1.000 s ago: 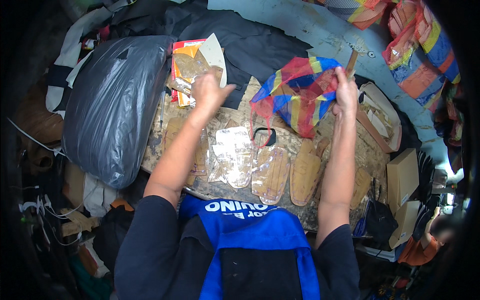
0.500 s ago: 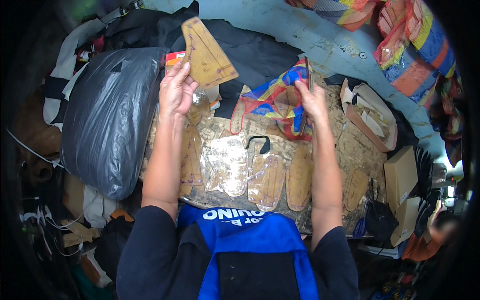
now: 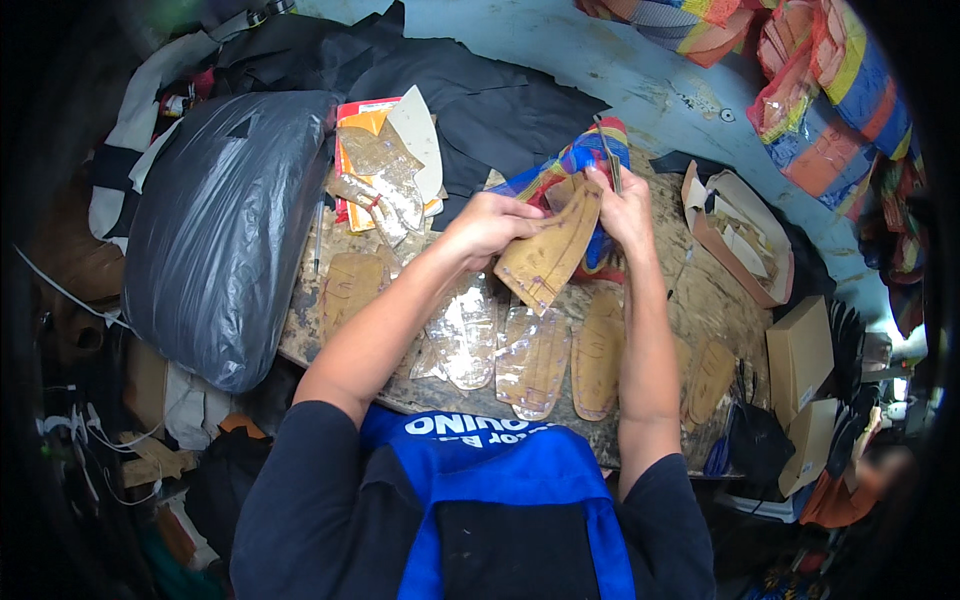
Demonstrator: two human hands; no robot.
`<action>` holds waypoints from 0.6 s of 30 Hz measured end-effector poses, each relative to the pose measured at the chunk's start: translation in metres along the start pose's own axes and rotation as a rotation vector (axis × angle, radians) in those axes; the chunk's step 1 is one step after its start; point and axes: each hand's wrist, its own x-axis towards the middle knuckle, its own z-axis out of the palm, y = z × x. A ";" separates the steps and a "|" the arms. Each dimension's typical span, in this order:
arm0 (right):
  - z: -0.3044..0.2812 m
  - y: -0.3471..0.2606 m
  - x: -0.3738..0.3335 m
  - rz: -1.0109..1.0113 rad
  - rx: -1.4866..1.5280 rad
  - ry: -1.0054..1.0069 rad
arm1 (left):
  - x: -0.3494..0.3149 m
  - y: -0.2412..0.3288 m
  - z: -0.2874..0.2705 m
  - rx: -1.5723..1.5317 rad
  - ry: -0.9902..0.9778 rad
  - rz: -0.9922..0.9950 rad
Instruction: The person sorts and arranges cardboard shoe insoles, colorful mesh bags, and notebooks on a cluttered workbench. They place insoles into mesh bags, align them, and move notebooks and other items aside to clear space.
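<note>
Bench (image 3: 700,290): worn wood, blotchy top; pale-blue wall (image 3: 680,80) beyond its far edge.
L hand (image 3: 490,225): over bench ctr., fingers curled on the side of a tan template (image 3: 545,260), back of hand up.
R hand (image 3: 625,205): over bench, R of ctr.; thumb & fingers clamped on a thin strip (image 3: 613,165) seen edge-on, mesh bag (image 3: 565,165) bunched vs. it; grip on mesh partly hidden.
Held template: above bench ctr., betw. both hands, tilted, wide end twd. bench near edge, purple ink marks; top end right by R thumb, can't tell if touching.
Mesh: red/blue/yellow, behind held template, twd. bench far side.
Template row (image 3: 598,365): tan pcs. lying along bench near edge, approx. side by side.
Folders (image 3: 350,112): red & orange, bench far L, w/ white pointed card (image 3: 420,145) & shiny tan pcs. (image 3: 385,165) on top.
Plastic bag (image 3: 235,230): black, stuffed, bench L end.
Black sheets (image 3: 480,90): bench far edge, L of ctr.
Scrap tray (image 3: 700,220): cardboard, bench far R.
Cartons (image 3: 800,350): brown, just off bench R end.
Hanging mesh (image 3: 840,160): multicolor, beyond bench far R corner.
</note>
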 end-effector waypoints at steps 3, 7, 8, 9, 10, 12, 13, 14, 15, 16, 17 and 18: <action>-0.012 -0.008 -0.007 -0.077 -0.132 0.081 | 0.036 -0.001 -0.006 0.162 0.019 -0.112; -0.019 -0.014 -0.013 -0.054 -0.210 0.117 | 0.062 -0.007 -0.009 0.569 -0.149 -0.085; -0.019 -0.015 -0.015 -0.050 -0.256 0.115 | 0.066 -0.011 -0.006 0.670 -0.222 -0.047; -0.013 -0.015 -0.016 -0.046 -0.224 0.056 | 0.072 -0.016 0.002 0.619 -0.181 0.009; -0.012 -0.016 -0.021 -0.036 -0.354 -0.025 | 0.081 -0.019 0.009 0.499 -0.037 0.030; 0.000 -0.015 -0.025 0.002 -0.337 -0.113 | 0.099 -0.019 0.019 0.259 0.248 0.060; 0.001 -0.015 -0.028 -0.018 -0.440 -0.149 | 0.105 -0.019 0.020 0.167 0.367 0.227; 0.005 -0.014 -0.028 0.005 -0.355 -0.120 | 0.109 -0.021 0.025 0.098 0.576 0.355; 0.009 -0.013 -0.027 0.000 -0.250 -0.087 | 0.111 -0.021 0.027 0.255 0.683 0.482; 0.013 -0.011 -0.026 -0.001 -0.145 -0.053 | 0.111 -0.021 0.031 0.411 0.776 0.591; 0.014 -0.008 -0.020 0.122 0.017 -0.036 | 0.107 -0.024 0.039 0.423 0.593 0.538; 0.016 -0.006 -0.014 0.219 0.153 0.051 | 0.101 -0.026 0.048 0.420 0.419 0.554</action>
